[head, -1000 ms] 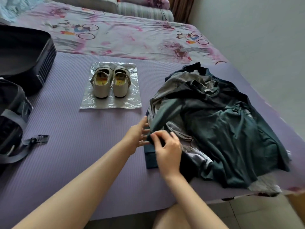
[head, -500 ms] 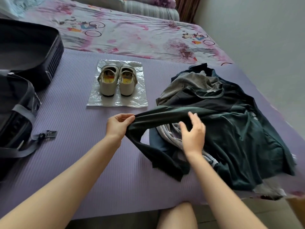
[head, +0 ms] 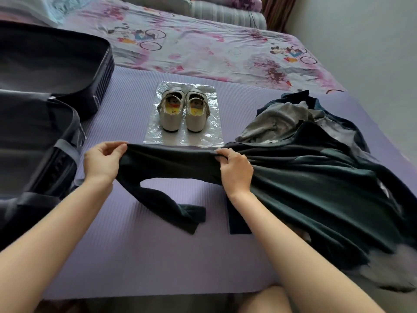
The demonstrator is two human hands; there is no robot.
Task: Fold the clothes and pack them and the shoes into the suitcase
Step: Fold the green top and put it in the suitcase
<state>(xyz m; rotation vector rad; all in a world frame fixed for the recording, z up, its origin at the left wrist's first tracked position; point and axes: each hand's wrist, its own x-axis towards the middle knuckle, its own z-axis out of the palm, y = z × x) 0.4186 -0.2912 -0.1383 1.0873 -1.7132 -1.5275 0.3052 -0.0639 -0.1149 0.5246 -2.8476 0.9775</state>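
Ribbed purple mat (head: 126, 256) on the bed (head: 225, 48). Left hand (head: 101, 162) and right hand (head: 235, 171) pinching soft dark-green top (head: 171, 159), stretched taut beside crumpled pile (head: 282, 123); pale shoes (head: 184, 114) on crinkly plastic (head: 203, 141), open suitcase (head: 45, 71) left.

Dark green garment (head: 304, 188), grey top (head: 277, 122), cream shoes (head: 184, 111), black suitcase (head: 45, 91), ribbed purple mat (head: 158, 245), pink cartoon-print sheet (head: 203, 46).
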